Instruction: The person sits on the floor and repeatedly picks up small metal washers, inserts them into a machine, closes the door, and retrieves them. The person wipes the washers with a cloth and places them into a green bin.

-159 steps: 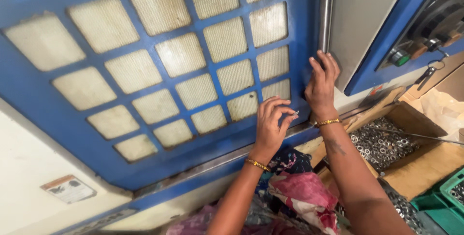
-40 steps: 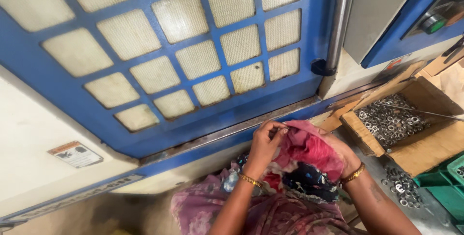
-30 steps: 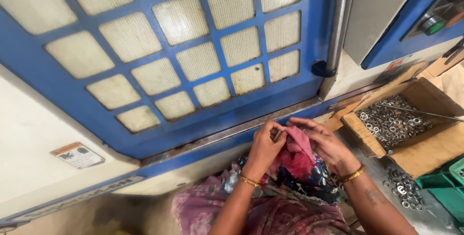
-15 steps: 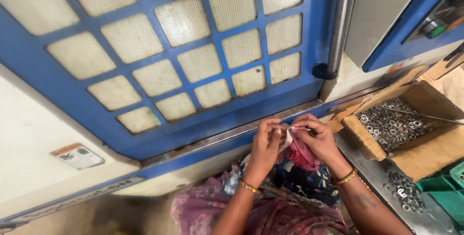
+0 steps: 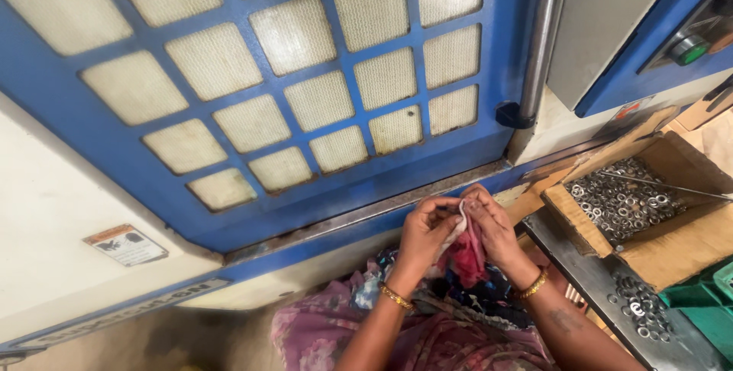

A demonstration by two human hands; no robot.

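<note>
My left hand (image 5: pixel 424 235) and my right hand (image 5: pixel 493 227) meet just below the blue machine door (image 5: pixel 252 104), fingertips pinched together. Both grip a red and white cloth (image 5: pixel 466 250) that hangs bunched between them. Whether something small sits inside the cloth is hidden by the fingers. Gold bangles circle both wrists. My patterned pink and purple clothing (image 5: pixel 427 333) fills the bottom of the view.
The door has a grid of mesh windows and a steel handle bar (image 5: pixel 544 35) on its right. An open cardboard box (image 5: pixel 649 211) of metal washers stands at right, with loose washers (image 5: pixel 637 310) on the dark ledge and a green crate (image 5: pixel 710 302) beside it.
Earlier both hands were raised against the door's edge. They have since dropped to the cloth, bunched it up and drawn together, pinching it tightly.
</note>
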